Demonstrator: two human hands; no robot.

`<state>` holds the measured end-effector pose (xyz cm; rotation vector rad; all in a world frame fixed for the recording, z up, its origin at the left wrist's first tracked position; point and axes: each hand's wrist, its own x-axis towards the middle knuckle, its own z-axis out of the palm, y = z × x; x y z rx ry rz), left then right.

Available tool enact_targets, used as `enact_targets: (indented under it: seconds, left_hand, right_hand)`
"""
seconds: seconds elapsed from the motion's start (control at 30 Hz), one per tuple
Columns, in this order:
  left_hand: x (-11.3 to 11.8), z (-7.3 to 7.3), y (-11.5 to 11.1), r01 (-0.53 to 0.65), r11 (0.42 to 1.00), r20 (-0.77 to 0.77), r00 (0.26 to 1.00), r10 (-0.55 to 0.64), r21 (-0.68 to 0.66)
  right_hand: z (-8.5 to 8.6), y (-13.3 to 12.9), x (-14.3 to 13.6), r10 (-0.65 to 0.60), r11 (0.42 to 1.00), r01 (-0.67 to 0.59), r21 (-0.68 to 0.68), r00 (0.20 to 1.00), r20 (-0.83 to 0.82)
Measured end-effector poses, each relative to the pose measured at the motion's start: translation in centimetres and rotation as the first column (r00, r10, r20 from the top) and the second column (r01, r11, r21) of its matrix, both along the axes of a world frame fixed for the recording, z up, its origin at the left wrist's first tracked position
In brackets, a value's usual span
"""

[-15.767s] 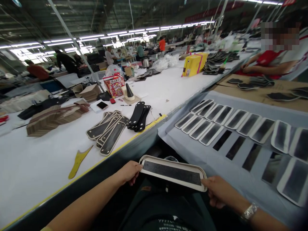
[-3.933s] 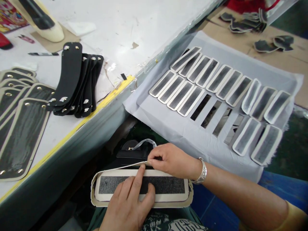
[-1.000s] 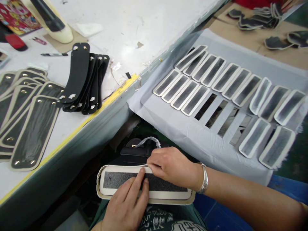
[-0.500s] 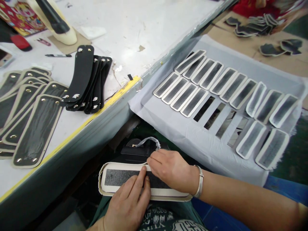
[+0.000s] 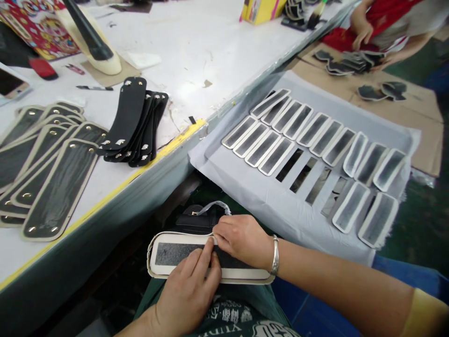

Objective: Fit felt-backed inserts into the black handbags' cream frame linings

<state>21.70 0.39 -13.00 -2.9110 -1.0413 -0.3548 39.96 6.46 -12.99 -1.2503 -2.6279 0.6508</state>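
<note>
On my lap a black bag point(image 5: 196, 225) lies with its base up, a plastic-wrapped handle point(image 5: 213, 204) at its far side. An oblong panel point(image 5: 168, 270), cream-bordered with a dark strip, sits inside the bag's raised cream edge point(image 5: 187, 233). My left hand point(image 5: 191, 288) rests on the panel with its fingers stretched out, the index fingertip near the far edge. Thumb and fingers of my right hand point(image 5: 243, 241) pinch that far edge just beside the left fingertip. The right hand covers part of the panel.
Left on the white table point(image 5: 196, 51) are dark cream-edged panels point(image 5: 61, 187) and a stack of black strips point(image 5: 128, 117). Several oblong panels point(image 5: 275, 157) lie on grey cloth point(image 5: 245, 196) at right. Beyond, another person's hand point(image 5: 363, 32) is near dark cut pieces point(image 5: 351, 63).
The view has tilted up slightly, showing more of the other person and the far table. My right hand still pinches the edge; both hands have barely shifted along the bag.
</note>
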Motion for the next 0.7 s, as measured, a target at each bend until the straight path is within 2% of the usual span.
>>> enact_targets:
  seconds: [0.2,0.47,0.7]
  left_hand:
    - [-0.25,0.01,-0.27,0.010,0.999,-0.029,1.000,-0.011,-0.033]
    - [-0.72,0.14,-0.66,0.005,0.996,-0.081,0.997,-0.012,-0.089]
    - [-0.72,0.30,-0.62,-0.010,0.993,-0.115,0.993,-0.003,-0.115]
  right_hand:
    - [0.31,-0.16,0.15,0.030,0.999,-0.030,-0.013,1.000,0.003]
    - [0.73,-0.02,0.24,-0.043,0.992,0.036,-0.118,0.998,-0.054]
    - [0.29,-0.92,-0.07,-0.152,0.987,0.143,-0.068,0.975,-0.161]
